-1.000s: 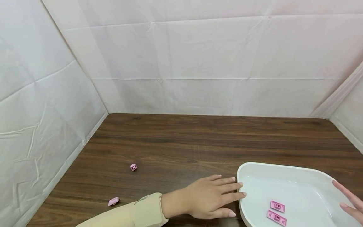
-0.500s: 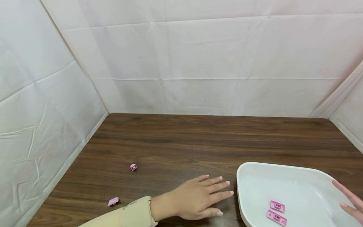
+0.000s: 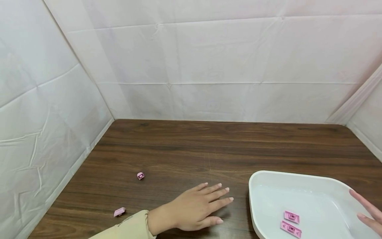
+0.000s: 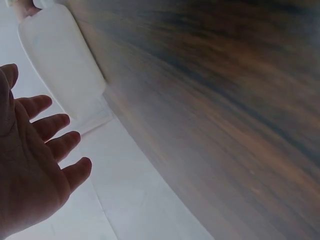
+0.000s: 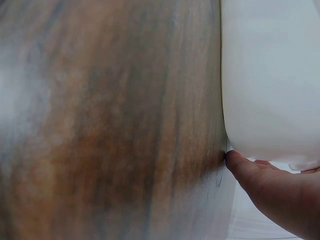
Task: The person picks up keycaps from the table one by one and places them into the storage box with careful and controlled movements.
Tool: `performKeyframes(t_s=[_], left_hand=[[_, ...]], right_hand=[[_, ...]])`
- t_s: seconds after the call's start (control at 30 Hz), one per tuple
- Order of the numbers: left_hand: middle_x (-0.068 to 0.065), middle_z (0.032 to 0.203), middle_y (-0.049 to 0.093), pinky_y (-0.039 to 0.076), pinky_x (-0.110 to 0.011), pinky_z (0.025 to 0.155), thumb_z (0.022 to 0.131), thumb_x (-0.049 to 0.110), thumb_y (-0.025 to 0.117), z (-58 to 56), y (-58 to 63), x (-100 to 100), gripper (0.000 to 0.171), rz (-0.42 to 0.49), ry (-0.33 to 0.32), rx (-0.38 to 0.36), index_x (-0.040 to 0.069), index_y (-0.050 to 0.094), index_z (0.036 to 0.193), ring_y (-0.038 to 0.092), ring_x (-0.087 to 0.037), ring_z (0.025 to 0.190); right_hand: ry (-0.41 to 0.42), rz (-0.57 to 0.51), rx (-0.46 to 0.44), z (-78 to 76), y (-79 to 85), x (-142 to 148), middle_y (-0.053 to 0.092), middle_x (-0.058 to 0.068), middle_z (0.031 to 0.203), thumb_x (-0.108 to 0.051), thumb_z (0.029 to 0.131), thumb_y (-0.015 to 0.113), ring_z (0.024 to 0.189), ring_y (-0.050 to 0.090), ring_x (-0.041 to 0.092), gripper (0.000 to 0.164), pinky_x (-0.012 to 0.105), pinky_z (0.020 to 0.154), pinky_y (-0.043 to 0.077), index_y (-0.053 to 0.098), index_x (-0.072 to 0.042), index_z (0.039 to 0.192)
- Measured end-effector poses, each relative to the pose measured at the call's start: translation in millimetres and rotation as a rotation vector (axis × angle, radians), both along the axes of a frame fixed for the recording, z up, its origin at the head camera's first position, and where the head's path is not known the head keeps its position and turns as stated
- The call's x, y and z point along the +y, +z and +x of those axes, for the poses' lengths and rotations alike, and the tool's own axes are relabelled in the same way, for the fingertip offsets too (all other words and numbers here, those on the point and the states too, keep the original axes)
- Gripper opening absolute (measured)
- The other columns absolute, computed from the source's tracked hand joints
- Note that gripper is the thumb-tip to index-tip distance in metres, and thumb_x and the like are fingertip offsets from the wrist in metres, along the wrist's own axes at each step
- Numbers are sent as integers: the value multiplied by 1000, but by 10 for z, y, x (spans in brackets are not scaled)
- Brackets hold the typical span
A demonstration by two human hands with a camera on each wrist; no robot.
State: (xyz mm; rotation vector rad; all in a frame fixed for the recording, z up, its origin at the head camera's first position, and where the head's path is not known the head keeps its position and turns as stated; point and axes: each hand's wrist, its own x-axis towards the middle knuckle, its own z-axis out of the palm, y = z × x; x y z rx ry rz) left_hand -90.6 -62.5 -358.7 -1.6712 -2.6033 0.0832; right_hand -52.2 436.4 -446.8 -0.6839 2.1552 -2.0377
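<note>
My left hand (image 3: 194, 207), palm down with its fingers spread, is over the table left of the white tray (image 3: 298, 175). It holds nothing and is apart from the tray; the left wrist view also shows the hand (image 4: 35, 155) with relaxed fingers. At the tray's right side my right hand (image 3: 371, 214) is partly out of the head view, its fingers at the rim. In the right wrist view that hand (image 5: 280, 192) holds the tray's wall near the tabletop. Two pink plastic pieces, one smaller (image 3: 291, 216) and one longer (image 3: 290, 229), lie inside the tray.
A small pink block (image 3: 140, 176) and a pink slanted piece (image 3: 119, 211) lie on the left part of the dark wooden table (image 3: 179, 142). White cloth walls (image 3: 209, 66) rise at the back and both sides.
My left hand has drawn away from the tray's left rim and moved leftward, fingers still spread. The right hand, the tray and the pink pieces stay nearly where they were.
</note>
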Motion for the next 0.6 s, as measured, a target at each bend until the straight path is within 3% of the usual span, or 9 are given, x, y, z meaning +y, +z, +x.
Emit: performKeyframes(t_s=[0.1,0.33,0.5,0.6], left_hand=[[-3,148,27,27,-41,106,99,46,18,8,-18,-57,54,4,9,-9,20,26,144,22,-20,136],[-5,147,28,28,-42,105,99,46,17,36,-72,-180,54,24,29,-30,18,26,144,24,-22,135],[-6,147,28,28,-44,105,99,45,21,44,-86,-249,53,52,55,-52,17,28,144,25,-23,134],[-6,147,29,29,-44,104,99,44,23,49,-96,-284,53,65,65,-55,16,29,143,25,-23,134]], right_hand=[[-6,11,23,-12,-12,6,40,-32,127,16,92,18,99,46,-16,73,6,69,41,31,-39,139],[-28,34,-21,13,15,4,42,-35,121,14,94,19,97,47,-15,72,8,67,42,32,-44,136],[37,-2,-29,-1,14,24,43,-34,121,14,94,17,98,49,-12,73,9,68,44,30,-42,138],[67,15,38,-20,-5,45,40,-31,128,17,92,16,101,48,-12,74,9,70,44,26,-37,141]])
